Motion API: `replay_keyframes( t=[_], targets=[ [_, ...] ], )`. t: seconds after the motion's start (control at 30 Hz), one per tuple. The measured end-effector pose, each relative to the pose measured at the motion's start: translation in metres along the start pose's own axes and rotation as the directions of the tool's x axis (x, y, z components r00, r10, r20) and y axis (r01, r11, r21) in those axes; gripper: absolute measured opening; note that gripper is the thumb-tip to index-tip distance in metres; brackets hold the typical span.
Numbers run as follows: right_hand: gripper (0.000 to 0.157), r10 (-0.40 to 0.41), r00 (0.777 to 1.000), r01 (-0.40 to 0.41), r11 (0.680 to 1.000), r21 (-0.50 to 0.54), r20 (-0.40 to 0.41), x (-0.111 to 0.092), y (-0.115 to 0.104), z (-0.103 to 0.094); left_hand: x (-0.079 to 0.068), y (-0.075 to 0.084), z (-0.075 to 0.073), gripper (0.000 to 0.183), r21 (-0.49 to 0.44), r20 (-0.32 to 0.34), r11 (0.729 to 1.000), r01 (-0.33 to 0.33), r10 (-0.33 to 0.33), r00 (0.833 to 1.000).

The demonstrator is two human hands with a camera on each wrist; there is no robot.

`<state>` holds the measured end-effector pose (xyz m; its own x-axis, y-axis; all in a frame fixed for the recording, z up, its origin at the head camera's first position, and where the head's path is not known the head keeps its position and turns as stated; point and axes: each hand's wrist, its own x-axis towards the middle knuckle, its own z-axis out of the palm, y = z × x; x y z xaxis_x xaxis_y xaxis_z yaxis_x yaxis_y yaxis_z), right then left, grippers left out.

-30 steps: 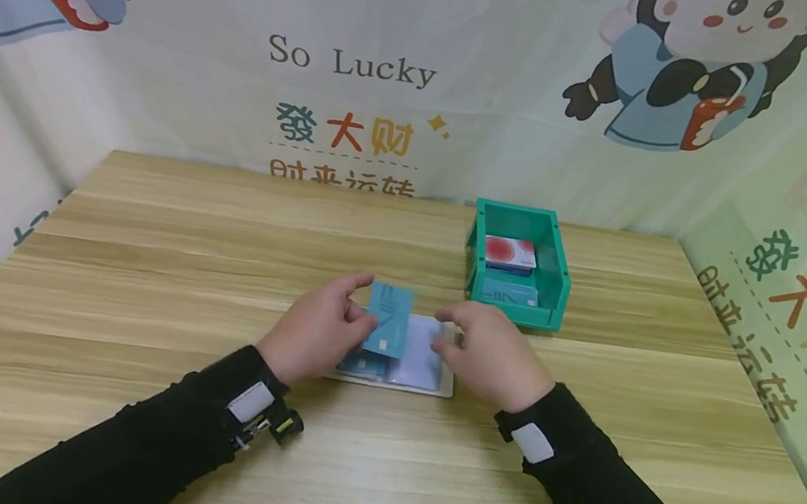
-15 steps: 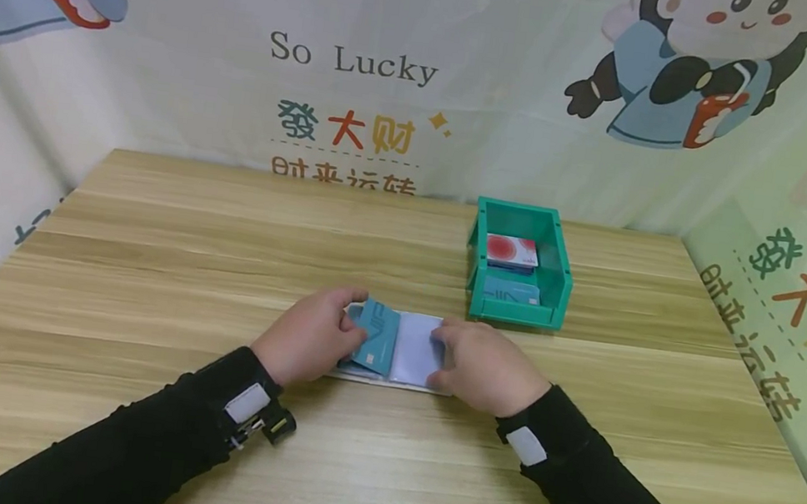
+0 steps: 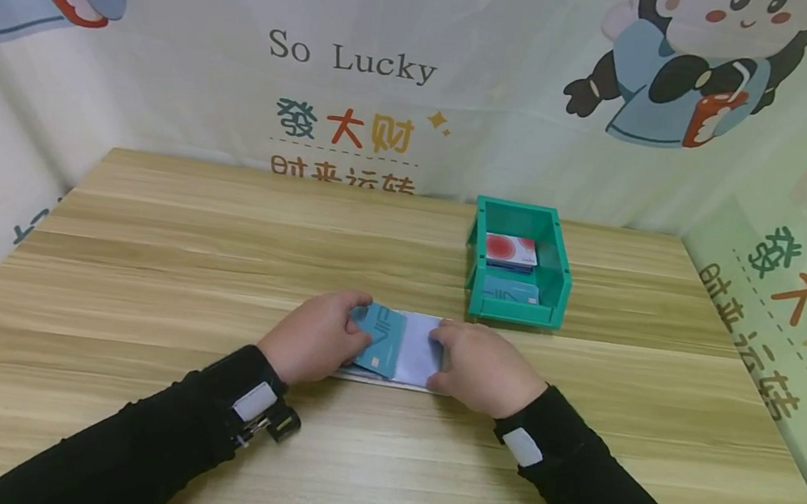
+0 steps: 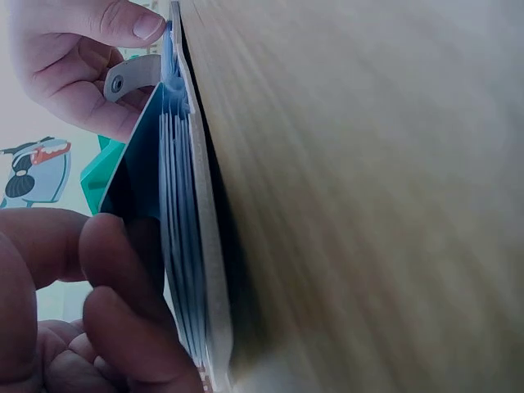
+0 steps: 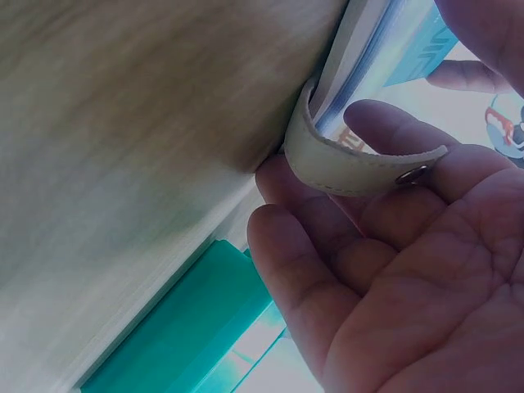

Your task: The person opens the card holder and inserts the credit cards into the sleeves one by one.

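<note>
A card holder lies spread on the table, its clear sleeves stacked in layers in the left wrist view. My left hand pinches a blue card lettered VIP by its left side, tilted above the left half of the holder. In the left wrist view the card slants away from the sleeves. At the holder's right edge, my right hand holds it with thumb and fingers. A pale strap with a metal snap curls up by the right fingers. The card's lower end is partly hidden.
Behind my right hand stands a green bin. It contains a red-and-white card on a stack and blue cards. Wood-grain tabletop surrounds the holder, and a printed cloth hangs behind.
The blue card has come down from above the holder onto its left half, then shifted slightly right. My right hand has lowered to the holder's right edge.
</note>
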<state>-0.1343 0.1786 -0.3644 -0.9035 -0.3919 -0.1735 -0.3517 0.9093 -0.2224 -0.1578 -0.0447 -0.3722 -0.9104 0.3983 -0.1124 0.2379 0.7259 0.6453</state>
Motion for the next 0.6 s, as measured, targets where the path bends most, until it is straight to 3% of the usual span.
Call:
replay_keyframes(
  t=[0.6],
  targets=[
    [0.062,0.002,1.0,-0.002,1.0,-0.002,-0.002,-0.0003,-0.0019,-0.0001,0.0039,0.0099,0.0045,0.052,0.032,0.007,0.999,0.008,-0.008,1.0]
  ],
)
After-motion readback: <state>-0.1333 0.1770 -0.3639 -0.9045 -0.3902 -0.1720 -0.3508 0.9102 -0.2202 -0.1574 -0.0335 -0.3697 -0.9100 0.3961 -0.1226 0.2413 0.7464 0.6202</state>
